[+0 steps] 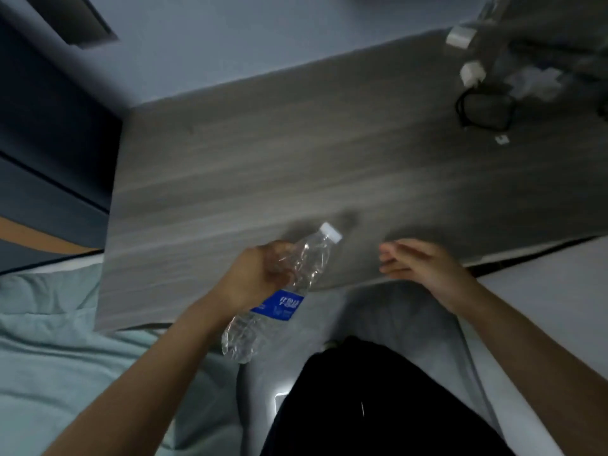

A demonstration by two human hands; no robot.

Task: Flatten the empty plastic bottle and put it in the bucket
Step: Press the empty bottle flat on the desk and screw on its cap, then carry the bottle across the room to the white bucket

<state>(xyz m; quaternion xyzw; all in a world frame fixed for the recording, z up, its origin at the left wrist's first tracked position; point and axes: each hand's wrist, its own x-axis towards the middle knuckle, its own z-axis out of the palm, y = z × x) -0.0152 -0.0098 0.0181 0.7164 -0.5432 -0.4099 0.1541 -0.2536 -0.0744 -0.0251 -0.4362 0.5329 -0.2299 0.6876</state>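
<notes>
A clear, crumpled plastic bottle (283, 291) with a white cap and a blue label is held over the near edge of the grey table (263, 159). It tilts with the cap up and to the right. My left hand (253, 274) grips its upper half. My right hand (418, 264) hovers a short way to the right of the bottle, fingers stretched out and apart, holding nothing. No bucket is in view.
Chargers (472, 72) and a coiled black cable (483, 110) lie with other clutter at the table's far right corner. A pale green cloth (49, 340) lies at the lower left. My dark trousers (378, 406) fill the bottom middle.
</notes>
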